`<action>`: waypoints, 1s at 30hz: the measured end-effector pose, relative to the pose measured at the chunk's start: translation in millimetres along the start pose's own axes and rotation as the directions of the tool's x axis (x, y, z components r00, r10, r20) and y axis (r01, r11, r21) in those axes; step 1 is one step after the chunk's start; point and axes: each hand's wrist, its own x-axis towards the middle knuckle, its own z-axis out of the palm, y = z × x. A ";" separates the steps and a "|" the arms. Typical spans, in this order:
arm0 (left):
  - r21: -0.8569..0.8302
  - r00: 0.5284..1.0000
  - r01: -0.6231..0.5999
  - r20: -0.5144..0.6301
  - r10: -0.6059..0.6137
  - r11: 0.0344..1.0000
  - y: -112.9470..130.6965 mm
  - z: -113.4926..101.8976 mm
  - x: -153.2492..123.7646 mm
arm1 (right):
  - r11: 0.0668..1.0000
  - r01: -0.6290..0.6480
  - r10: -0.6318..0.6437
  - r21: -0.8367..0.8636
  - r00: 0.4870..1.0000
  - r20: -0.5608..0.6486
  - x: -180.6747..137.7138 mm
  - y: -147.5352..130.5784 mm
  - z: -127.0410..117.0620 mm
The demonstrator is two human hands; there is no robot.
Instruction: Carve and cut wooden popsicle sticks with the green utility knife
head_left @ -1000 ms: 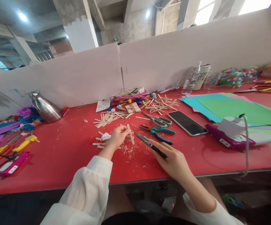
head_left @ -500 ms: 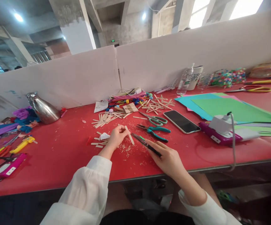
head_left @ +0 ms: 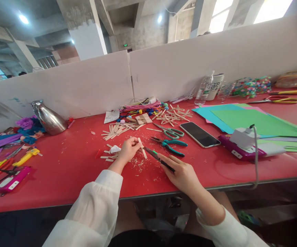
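My left hand (head_left: pixel 128 149) pinches a pale wooden craft stick (head_left: pixel 142 148) over the red table (head_left: pixel 68 171). My right hand (head_left: pixel 180 172) is closed round a dark utility knife (head_left: pixel 158 159), and the blade tip reaches the stick's edge. Wood shavings (head_left: pixel 140 166) lie on the table under the stick. A few cut stick pieces (head_left: pixel 106 157) and a small white scrap (head_left: pixel 115 149) lie just left of my left hand.
Green pliers (head_left: pixel 170 145), green scissors (head_left: pixel 170 131), a phone (head_left: pixel 199 134) and piles of sticks (head_left: pixel 117 129) lie beyond my hands. A purple glue gun (head_left: pixel 243 145) and coloured paper (head_left: pixel 253 118) sit at the right; a steel jug (head_left: pixel 48 118) and tools at the left.
My right hand has brought the knife a little closer to the stick. The view has shifted slightly; my left hand keeps its hold.
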 end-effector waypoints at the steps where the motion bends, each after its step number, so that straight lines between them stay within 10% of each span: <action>1: 0.001 1.000 -0.005 0.002 0.005 1.000 0.4 0.0 -0.1 | 0.999 -0.017 0.017 0.031 1.000 0.016 1.5 0.9 -1.0; 30: -0.003 0.991 -0.052 0.127 0.052 0.999 0.0 7.6 -0.9 | 0.994 -0.106 0.106 0.034 0.994 0.005 3.0 -0.6 -6.3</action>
